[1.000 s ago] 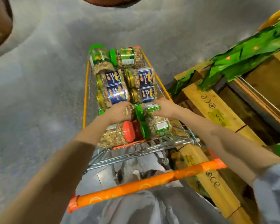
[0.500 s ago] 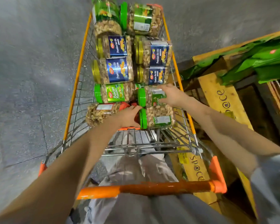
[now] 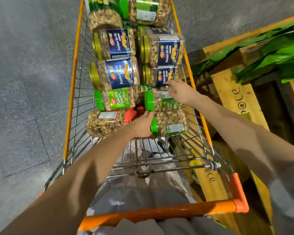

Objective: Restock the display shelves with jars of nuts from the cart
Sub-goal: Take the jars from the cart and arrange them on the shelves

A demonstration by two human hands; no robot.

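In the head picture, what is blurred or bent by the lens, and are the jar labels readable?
Head view: the wide lens bows the cart rails outward; motion smears the floor and softens the right hand; the blue labels are sharp enough to read, "Premium Nut Mix".

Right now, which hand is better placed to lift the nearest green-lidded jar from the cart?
Left hand: its fingers curl round the nearest jar at its lid; the right hand lies open over the pistachio jar beyond.
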